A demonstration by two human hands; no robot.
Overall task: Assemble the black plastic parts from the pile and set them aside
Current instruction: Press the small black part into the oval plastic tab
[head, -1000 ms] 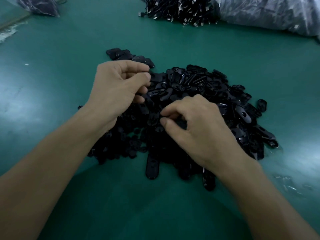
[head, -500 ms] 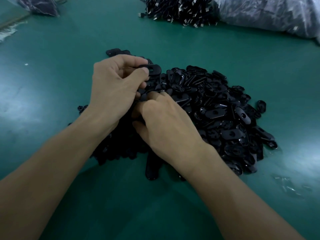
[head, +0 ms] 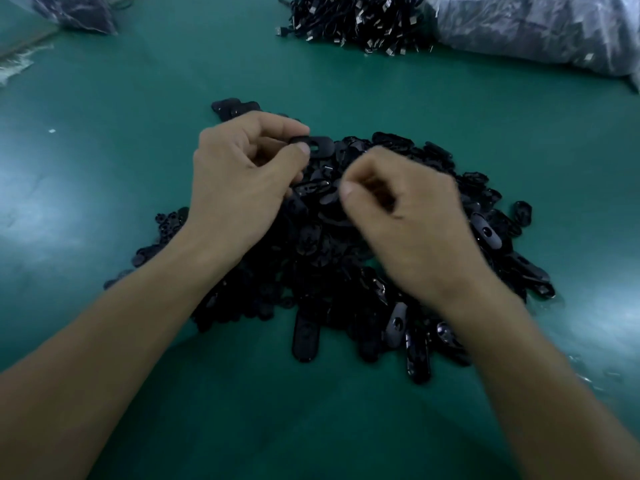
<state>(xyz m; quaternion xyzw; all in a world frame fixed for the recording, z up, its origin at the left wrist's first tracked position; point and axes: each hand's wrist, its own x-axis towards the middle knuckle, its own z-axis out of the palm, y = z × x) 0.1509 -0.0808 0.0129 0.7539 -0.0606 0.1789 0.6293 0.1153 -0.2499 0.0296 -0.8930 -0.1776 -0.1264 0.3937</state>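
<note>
Pinching a black part point(head: 320, 147), the left hand point(head: 242, 183) hovers over the pile point(head: 329, 268).

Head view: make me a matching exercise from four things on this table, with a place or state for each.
1 left hand
2 pile of black parts
3 cable bundle
4 large plastic bag

A far right corner
B pinches a black part
C centre of the table
D far edge, left of the bag

Pairs: 1-B, 2-C, 3-D, 4-A
</note>
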